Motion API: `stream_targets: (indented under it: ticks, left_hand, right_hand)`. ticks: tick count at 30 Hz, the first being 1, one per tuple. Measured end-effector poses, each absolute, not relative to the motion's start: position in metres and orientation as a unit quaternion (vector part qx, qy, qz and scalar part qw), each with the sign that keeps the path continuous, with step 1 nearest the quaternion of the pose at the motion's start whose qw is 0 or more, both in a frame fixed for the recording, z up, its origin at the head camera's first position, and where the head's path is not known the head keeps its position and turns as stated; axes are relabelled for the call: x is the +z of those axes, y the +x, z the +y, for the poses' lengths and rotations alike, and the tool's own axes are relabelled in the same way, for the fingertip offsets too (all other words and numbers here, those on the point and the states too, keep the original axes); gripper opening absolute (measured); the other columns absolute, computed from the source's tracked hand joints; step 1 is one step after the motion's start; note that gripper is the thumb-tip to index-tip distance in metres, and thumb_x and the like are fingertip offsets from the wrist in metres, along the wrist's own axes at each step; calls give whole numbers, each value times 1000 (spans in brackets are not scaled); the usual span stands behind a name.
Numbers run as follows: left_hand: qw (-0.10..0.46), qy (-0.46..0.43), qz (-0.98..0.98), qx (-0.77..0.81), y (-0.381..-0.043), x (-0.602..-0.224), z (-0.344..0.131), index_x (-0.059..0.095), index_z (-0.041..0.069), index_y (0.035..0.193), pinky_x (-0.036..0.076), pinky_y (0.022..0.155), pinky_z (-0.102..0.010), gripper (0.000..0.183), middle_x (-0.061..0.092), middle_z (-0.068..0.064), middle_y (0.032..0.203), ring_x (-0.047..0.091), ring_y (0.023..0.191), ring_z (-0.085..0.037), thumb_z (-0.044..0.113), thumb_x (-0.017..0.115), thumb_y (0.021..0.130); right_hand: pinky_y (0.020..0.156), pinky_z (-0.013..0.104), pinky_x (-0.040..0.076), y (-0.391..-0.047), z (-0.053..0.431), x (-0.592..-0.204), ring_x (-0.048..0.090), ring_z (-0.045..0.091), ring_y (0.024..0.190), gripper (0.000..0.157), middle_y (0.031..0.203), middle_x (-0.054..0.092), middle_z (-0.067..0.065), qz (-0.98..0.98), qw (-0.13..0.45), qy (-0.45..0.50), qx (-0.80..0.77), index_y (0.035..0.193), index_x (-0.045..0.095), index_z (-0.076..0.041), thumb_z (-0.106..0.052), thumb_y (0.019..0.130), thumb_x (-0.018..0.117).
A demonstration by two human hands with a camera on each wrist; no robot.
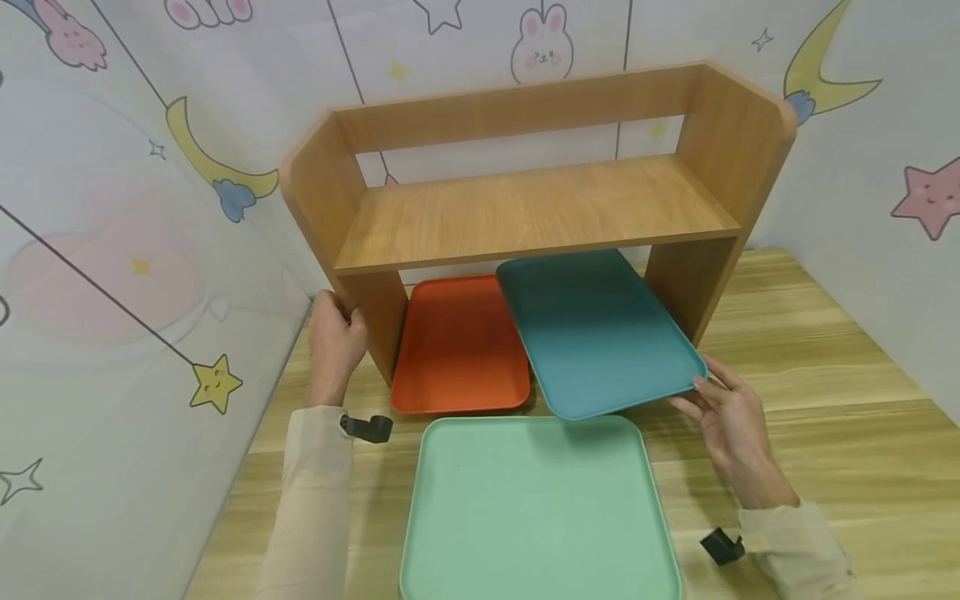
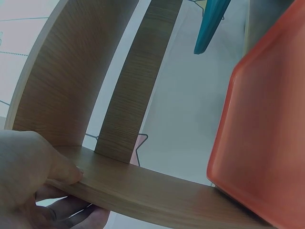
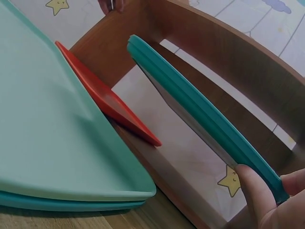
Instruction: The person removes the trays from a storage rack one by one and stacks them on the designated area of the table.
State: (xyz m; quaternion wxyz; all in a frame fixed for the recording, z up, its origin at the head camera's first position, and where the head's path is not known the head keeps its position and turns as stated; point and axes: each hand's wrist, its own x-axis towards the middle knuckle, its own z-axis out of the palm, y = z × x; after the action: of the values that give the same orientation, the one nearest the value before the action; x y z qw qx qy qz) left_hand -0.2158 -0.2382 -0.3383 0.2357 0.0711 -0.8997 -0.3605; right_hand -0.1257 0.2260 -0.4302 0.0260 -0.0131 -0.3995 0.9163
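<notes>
My right hand (image 1: pixel 731 429) pinches the front right corner of a blue-teal tray (image 1: pixel 600 337), thumb on one face and fingers on the other. The tray slants, its back part under the shelf of a wooden desktop rack (image 1: pixel 540 208). My left hand (image 1: pixel 336 346) grips the left side panel of that rack, thumb on the near side in the left wrist view. Under the shelf, beside the left panel, lies an orange-red tray (image 1: pixel 461 354); the teal tray overlaps its right edge in the head view. A mint green tray (image 1: pixel 536 508) lies on the table in front.
Beneath the mint tray, the right wrist view shows the edge of another teal tray (image 3: pixel 71 204). The wood-grain table (image 1: pixel 817 400) extends to the right of the rack. Patterned white walls (image 1: pixel 97 358) stand close behind and to the left.
</notes>
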Motion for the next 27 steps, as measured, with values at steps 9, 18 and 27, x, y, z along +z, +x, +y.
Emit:
stream_targets:
  ticks: [9, 18, 27]
  left_hand:
    - [243, 64, -899, -358, -217, -339, -239, 46, -6, 104, 39, 75, -40, 20, 49, -20, 97, 50, 88, -33, 11, 46, 94]
    - [240, 68, -899, -361, -216, -338, -237, 46, -5, 105, 39, 73, -38, 20, 50, -20, 99, 51, 88, -33, 11, 46, 94]
    - [235, 69, -900, -362, -216, -337, -237, 45, -5, 105, 38, 71, -36, 20, 50, -20, 99, 50, 87, -32, 12, 45, 95]
  right_hand:
    - [76, 35, 56, -125, 228, -431, 69, 23, 87, 34, 107, 68, 9, -399, 24, -3, 917, 125, 57, -6, 4, 94, 52]
    - [73, 35, 57, -126, 230, -431, 70, 25, 86, 32, 108, 68, 10, -389, 23, -1, 921, 122, 61, -7, 5, 93, 52]
    - [74, 34, 57, -127, 231, -430, 69, 25, 83, 33, 110, 65, 10, -395, 20, 13, 918, 123, 61, -5, 6, 94, 51]
